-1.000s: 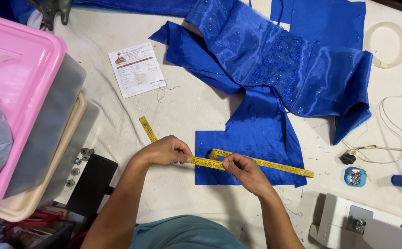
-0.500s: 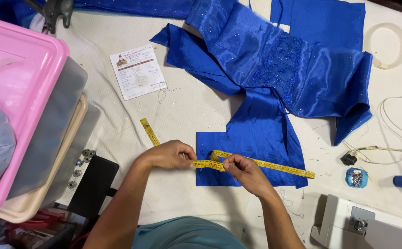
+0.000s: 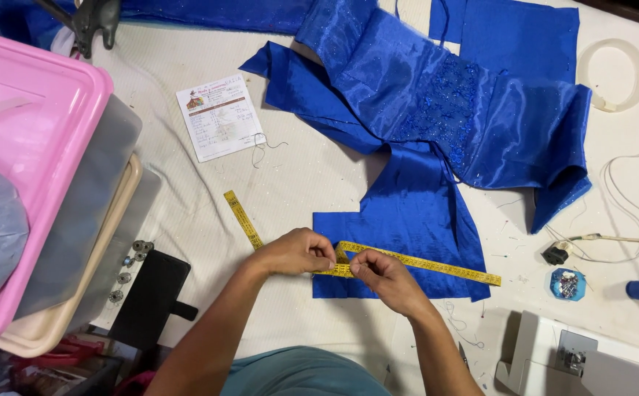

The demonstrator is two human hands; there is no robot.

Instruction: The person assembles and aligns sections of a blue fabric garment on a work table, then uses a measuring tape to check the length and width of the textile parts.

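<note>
A cream cloth-covered bench [image 3: 312,176] carries the work, seen from above. The left hand [image 3: 294,251] and right hand [image 3: 382,273] meet at the near edge of a flat rectangular piece of shiny blue satin fabric [image 3: 400,235], both pinched narrow on a yellow flexible measuring tape [image 3: 422,262]. The tape runs out to the right of the right hand along the fabric's lower edge and trails away to the left beyond the left hand.

Risk, as judged: the satin looks slippery; any pull on the tape could shift or pucker the piece and spoil the reading. The slack between the hands could also buckle.

Beyond the hands lies a larger beaded blue satin garment [image 3: 444,103] overlapping the piece. A printed paper slip [image 3: 219,117] sits further off to the left, stacked plastic tubs with a pink lid [image 3: 26,147] far left. Right of the right hand: a small blue pin container [image 3: 567,284], white cables [image 3: 620,183], and a white sewing machine [image 3: 590,359] crowding that corner.
</note>
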